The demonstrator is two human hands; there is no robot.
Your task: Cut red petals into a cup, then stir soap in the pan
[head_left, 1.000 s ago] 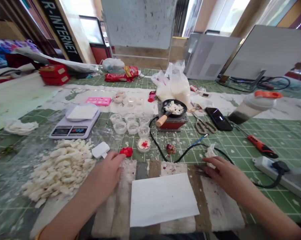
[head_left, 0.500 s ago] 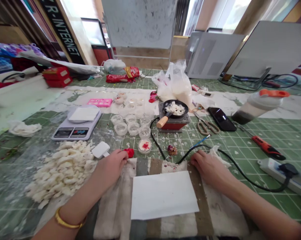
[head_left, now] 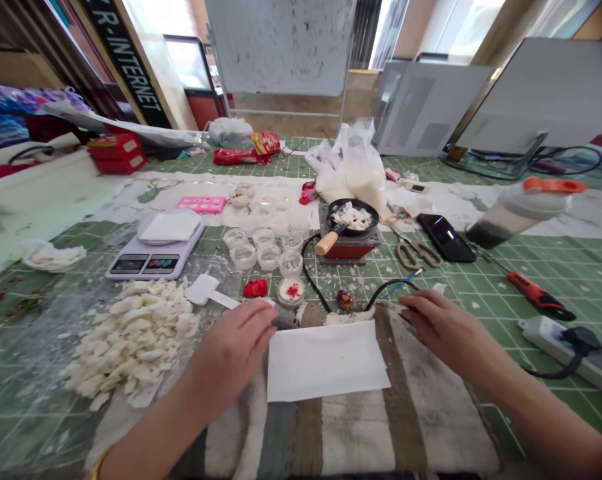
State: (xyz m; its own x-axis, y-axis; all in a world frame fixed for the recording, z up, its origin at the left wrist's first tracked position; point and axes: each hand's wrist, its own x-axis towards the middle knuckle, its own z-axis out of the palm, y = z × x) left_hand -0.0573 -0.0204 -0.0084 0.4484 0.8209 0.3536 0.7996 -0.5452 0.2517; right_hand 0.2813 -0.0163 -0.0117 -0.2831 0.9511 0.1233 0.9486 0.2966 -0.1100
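Note:
My left hand (head_left: 235, 350) lies flat, fingers stretched, on the striped cloth (head_left: 361, 427) at the left edge of a white paper sheet (head_left: 325, 360). My right hand (head_left: 443, 327) rests open on the cloth's far right corner, beside the black cable (head_left: 388, 288). Neither hand holds anything. Just beyond the cloth lie a red petal piece (head_left: 255, 288), a small cup with red flecks (head_left: 291, 291) and a dried flower bud (head_left: 345, 299).
A pile of white wax chunks (head_left: 131, 337) and a white scraper (head_left: 208, 292) lie to the left, a scale (head_left: 153, 257) behind them. Small clear cups (head_left: 263, 247), a pan on a red heater (head_left: 349, 230), scissors (head_left: 413, 252), phone (head_left: 445, 237), knife (head_left: 541, 297) and power strip (head_left: 565, 350) sit further back and right.
The striped cloth with the paper has shifted away from me. My left hand moved right onto the paper's edge; my right hand left the white scrap and settled on the cloth corner.

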